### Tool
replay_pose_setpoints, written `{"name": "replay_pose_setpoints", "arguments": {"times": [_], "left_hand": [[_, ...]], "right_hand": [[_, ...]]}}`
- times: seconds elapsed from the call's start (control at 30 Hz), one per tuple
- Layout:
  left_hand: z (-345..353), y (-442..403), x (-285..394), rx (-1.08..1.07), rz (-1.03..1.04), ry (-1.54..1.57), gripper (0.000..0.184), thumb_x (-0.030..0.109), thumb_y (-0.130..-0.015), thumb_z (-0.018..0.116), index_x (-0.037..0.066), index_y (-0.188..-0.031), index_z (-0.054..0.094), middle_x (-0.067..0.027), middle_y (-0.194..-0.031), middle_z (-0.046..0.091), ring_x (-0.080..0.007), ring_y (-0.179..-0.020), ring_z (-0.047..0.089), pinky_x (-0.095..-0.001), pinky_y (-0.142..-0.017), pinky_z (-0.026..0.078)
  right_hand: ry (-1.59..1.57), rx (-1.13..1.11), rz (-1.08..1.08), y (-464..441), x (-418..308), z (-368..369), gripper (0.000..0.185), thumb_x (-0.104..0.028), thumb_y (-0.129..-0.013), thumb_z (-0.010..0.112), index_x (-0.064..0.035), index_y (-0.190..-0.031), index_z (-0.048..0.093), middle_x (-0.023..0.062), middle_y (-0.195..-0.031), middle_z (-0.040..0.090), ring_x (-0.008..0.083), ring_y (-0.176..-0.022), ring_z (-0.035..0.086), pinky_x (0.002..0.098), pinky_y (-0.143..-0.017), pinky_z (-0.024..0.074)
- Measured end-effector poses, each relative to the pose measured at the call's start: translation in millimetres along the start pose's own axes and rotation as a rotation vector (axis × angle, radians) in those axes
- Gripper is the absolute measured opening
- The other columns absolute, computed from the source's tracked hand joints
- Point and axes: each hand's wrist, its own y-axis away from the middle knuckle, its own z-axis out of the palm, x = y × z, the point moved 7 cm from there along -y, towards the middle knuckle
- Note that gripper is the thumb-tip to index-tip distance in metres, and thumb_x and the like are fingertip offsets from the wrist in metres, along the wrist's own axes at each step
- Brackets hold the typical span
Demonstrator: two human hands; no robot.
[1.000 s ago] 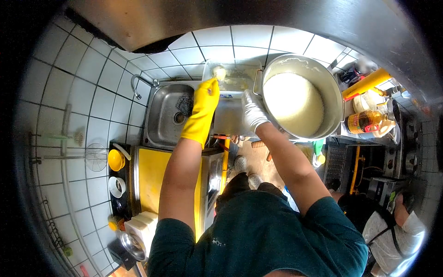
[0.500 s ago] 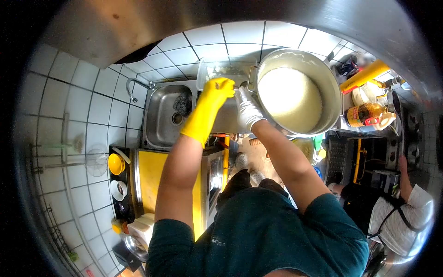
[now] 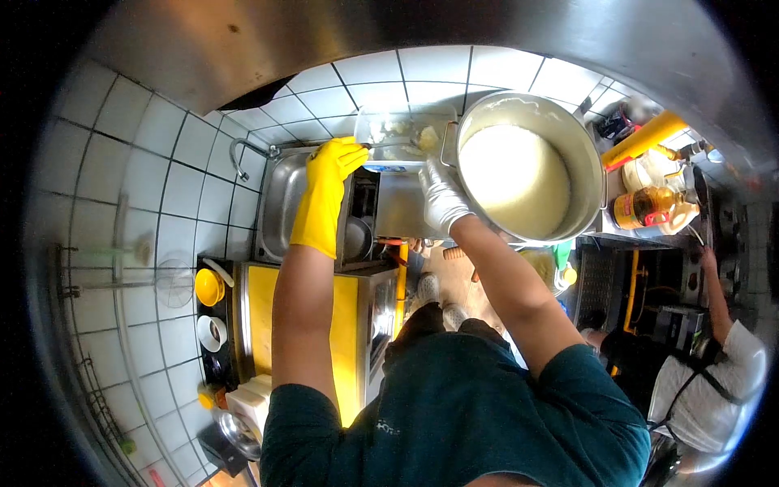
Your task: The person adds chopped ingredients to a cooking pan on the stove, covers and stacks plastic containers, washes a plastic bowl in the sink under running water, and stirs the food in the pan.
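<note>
Yellow-gloved left hand [image 3: 331, 162], white-gloved right hand [image 3: 442, 201] by a clear, rectangular plastic container's [image 3: 406, 167] near corners — I can't tell either grip's opening or hold.

This looks like a commercial kitchen: the very large metal stockpot [image 3: 583, 174] suggests it. Behind the stockpot runs white wall tiling [image 3: 434, 65]; to its left sit a stainless-steel sink [image 3: 280, 199] and curved tap [image 3: 234, 152]; to its right, a labelled bottle [image 3: 636, 209] and, farther off, an apron-strapped co-worker [image 3: 704, 390].
</note>
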Motion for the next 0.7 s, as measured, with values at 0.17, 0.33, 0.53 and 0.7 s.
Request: {"name": "replay_pose_setpoints", "arguments": {"times": [0.17,0.33,0.53,0.7], "left_hand": [[-18,35,13,0.139,0.117,0.15,0.044,0.015,-0.098,0.056,-0.015,-0.13,0.057,-0.0333,-0.128,0.064,-0.0451,-0.117,0.067,-0.0502,-0.105,0.057],[-37,106,14,0.259,0.222,0.344,0.04,0.012,-0.096,0.059,-0.014,-0.126,0.06,-0.0317,-0.124,0.066,-0.0421,-0.117,0.068,-0.0478,-0.108,0.056],[-80,269,-18,0.383,0.566,-0.103,0.033,0.007,-0.102,0.052,-0.009,-0.129,0.06,-0.024,-0.122,0.068,-0.0358,-0.117,0.067,-0.0463,-0.105,0.055],[-111,444,-105,0.623,0.412,0.696,0.039,0.018,-0.105,0.047,-0.011,-0.129,0.059,-0.0281,-0.124,0.066,-0.0406,-0.122,0.063,-0.0499,-0.111,0.051]], "right_hand": [[-0.967,0.611,0.242,28,-7,10,0.064,-0.009,-0.093,0.055,0.0006,-0.155,0.043,0.029,-0.165,0.031,0.0422,-0.155,0.03,0.0478,-0.128,0.0243],[-1.241,0.696,0.037,131,-39,-14,0.066,-0.002,-0.088,0.059,0.0014,-0.152,0.043,0.0316,-0.161,0.033,0.0487,-0.15,0.034,0.0488,-0.119,0.0398],[-1.312,0.583,-0.144,201,-100,33,0.061,-0.005,-0.091,0.061,0.0012,-0.149,0.045,0.0329,-0.158,0.037,0.0524,-0.145,0.039,0.0513,-0.12,0.0374],[-1.239,0.367,-0.177,220,-135,74,0.066,-0.012,-0.097,0.056,-0.0017,-0.159,0.035,0.0317,-0.163,0.032,0.0477,-0.149,0.036,0.0479,-0.122,0.0359]]}}
